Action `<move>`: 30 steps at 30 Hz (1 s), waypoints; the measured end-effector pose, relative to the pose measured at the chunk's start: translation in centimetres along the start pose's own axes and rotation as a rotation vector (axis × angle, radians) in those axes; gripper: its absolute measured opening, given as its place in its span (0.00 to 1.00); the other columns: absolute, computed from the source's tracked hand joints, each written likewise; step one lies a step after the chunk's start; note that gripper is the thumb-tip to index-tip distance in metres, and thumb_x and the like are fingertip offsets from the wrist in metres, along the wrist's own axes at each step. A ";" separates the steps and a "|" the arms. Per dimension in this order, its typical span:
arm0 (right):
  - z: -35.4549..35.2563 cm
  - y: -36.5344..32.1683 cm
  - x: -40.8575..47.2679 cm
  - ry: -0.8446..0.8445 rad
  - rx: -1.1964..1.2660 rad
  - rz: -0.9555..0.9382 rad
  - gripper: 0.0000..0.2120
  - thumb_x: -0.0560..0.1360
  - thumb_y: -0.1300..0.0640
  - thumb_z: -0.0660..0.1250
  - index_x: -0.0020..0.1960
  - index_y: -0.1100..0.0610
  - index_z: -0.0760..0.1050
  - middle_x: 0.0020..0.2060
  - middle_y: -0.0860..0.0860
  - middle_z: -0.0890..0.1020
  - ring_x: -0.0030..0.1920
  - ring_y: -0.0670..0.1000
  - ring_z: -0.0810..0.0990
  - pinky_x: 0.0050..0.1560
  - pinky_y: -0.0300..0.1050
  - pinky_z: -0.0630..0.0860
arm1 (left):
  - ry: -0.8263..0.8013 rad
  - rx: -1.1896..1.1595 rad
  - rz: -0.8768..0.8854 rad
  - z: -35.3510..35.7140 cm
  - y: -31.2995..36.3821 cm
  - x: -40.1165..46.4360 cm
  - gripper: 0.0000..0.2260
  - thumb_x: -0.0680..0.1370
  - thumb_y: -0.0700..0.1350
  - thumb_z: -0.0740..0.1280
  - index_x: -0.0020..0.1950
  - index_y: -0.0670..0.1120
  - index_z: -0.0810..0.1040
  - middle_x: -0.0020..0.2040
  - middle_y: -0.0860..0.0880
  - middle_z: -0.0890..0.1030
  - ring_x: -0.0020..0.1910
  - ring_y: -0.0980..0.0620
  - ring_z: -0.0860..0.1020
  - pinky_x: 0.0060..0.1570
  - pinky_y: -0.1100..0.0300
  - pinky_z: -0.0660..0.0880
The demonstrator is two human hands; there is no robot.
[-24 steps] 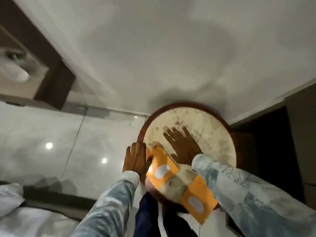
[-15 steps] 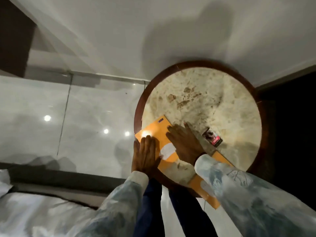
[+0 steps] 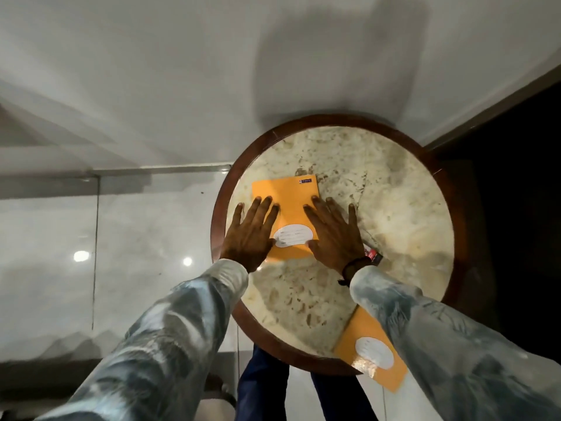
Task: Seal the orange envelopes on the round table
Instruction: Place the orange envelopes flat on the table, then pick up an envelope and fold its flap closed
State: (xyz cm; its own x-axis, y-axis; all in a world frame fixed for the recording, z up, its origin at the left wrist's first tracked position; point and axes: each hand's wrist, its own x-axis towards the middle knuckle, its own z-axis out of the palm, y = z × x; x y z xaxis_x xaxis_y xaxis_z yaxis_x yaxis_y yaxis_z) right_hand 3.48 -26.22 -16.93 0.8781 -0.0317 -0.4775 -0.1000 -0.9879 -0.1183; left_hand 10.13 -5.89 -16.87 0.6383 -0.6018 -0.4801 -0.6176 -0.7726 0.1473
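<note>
An orange envelope (image 3: pixel 290 208) with a white oval label lies flat on the round marble table (image 3: pixel 394 208), left of its middle. My left hand (image 3: pixel 250 235) presses flat on the envelope's left side, fingers spread. My right hand (image 3: pixel 334 235) presses flat on its right edge, partly on the tabletop. A second orange envelope (image 3: pixel 368 350) with a white oval label lies at the table's near edge and overhangs it, half hidden under my right sleeve.
A small red and black object (image 3: pixel 374 256) lies on the table just right of my right wrist. The table has a dark wooden rim (image 3: pixel 223 192). Glossy floor tiles lie to the left, a white wall behind, a dark area to the right.
The envelope has slid farther onto the table and turned square to me. Both hands moved with it and now lie spread on its two sides. The camera tilted down.
</note>
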 end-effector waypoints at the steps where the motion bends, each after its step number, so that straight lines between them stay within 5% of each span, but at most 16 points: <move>1: -0.1 0.0 -0.1 0.019 0.020 -0.007 0.38 0.77 0.45 0.68 0.82 0.50 0.54 0.83 0.51 0.51 0.83 0.57 0.51 0.78 0.71 0.45 | -0.012 0.018 0.000 -0.1 0.0 0.1 0.33 0.85 0.55 0.57 0.84 0.45 0.45 0.85 0.42 0.46 0.84 0.41 0.46 0.82 0.38 0.49; 5: -0.2 0.6 -3.0 0.407 0.201 -0.037 0.21 0.73 0.54 0.72 0.65 0.57 0.81 0.64 0.57 0.83 0.67 0.60 0.80 0.70 0.64 0.72 | 0.091 -0.045 -0.052 -0.6 2.5 -0.5 0.25 0.83 0.43 0.62 0.80 0.40 0.63 0.81 0.36 0.63 0.78 0.35 0.65 0.76 0.39 0.65; 9: 1.5 1.9 -11.0 0.473 0.407 0.200 0.09 0.74 0.54 0.70 0.51 0.55 0.85 0.44 0.53 0.88 0.48 0.59 0.85 0.51 0.53 0.80 | 0.163 -0.253 -0.026 0.4 9.8 -3.4 0.19 0.78 0.34 0.67 0.70 0.36 0.76 0.66 0.33 0.79 0.60 0.32 0.80 0.54 0.43 0.79; 14: 5.9 4.8 -20.4 0.353 0.713 0.841 0.13 0.71 0.53 0.72 0.55 0.55 0.80 0.48 0.53 0.85 0.52 0.58 0.82 0.53 0.55 0.80 | -0.174 -0.391 -0.036 3.8 19.7 -6.3 0.20 0.83 0.43 0.59 0.76 0.41 0.67 0.72 0.40 0.72 0.68 0.38 0.72 0.56 0.44 0.76; 19: 9.8 6.5 -24.5 0.094 1.094 1.403 0.28 0.69 0.52 0.76 0.65 0.61 0.73 0.61 0.63 0.79 0.63 0.63 0.76 0.57 0.51 0.72 | -0.225 -0.606 -0.236 5.7 24.7 -7.1 0.26 0.82 0.45 0.64 0.77 0.38 0.62 0.71 0.38 0.69 0.68 0.35 0.70 0.61 0.41 0.74; 24: 10.9 6.5 -25.3 0.026 1.151 1.374 0.24 0.73 0.48 0.73 0.63 0.60 0.76 0.61 0.62 0.82 0.62 0.65 0.78 0.64 0.57 0.73 | -0.201 -0.766 -0.376 6.7 26.3 -6.6 0.22 0.78 0.48 0.71 0.65 0.37 0.71 0.65 0.36 0.74 0.63 0.33 0.75 0.59 0.40 0.75; 30: 6.8 5.1 -24.1 0.273 1.050 1.178 0.20 0.74 0.46 0.70 0.59 0.59 0.78 0.53 0.58 0.86 0.53 0.60 0.83 0.47 0.44 0.70 | 0.013 -1.219 -0.488 4.1 24.6 -6.5 0.13 0.76 0.44 0.74 0.51 0.43 0.72 0.48 0.42 0.80 0.48 0.42 0.79 0.44 0.51 0.75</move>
State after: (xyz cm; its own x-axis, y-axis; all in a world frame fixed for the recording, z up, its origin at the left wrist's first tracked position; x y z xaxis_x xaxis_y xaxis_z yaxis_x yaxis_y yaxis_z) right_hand -21.42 -29.49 -11.97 0.1238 -0.8037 -0.5820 -0.9117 0.1394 -0.3864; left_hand -11.08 -20.19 -13.67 0.6849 -0.2069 -0.6987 0.4812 -0.5916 0.6469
